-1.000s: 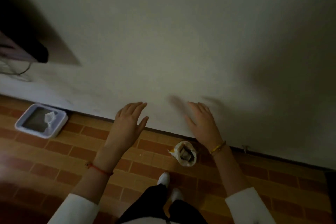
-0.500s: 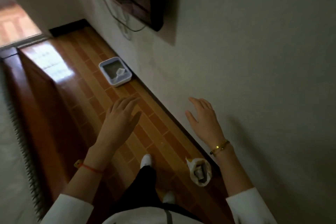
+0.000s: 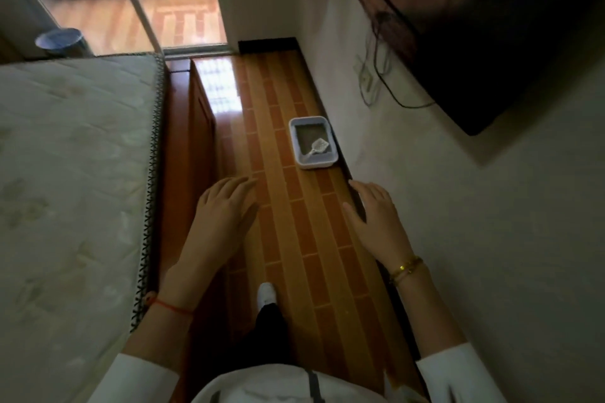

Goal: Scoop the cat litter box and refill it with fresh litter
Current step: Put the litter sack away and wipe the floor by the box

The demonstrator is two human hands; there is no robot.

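The fingers of the left hand (image 3: 222,209) and of the right hand (image 3: 376,219) are straight and relaxed and hold nothing; I judge they are free because the work has not started. Both hands hang above the floor (image 3: 294,239), well apart from the litter box (image 3: 313,142). The box stands ahead on the floor, against the wall edge on the right. A pale scoop (image 3: 318,145) lies inside it on the dark litter, probably left ready for use. The floor is a narrow strip of brown tiles between a mattress (image 3: 72,173) and the wall, under a dark screen (image 3: 474,26).
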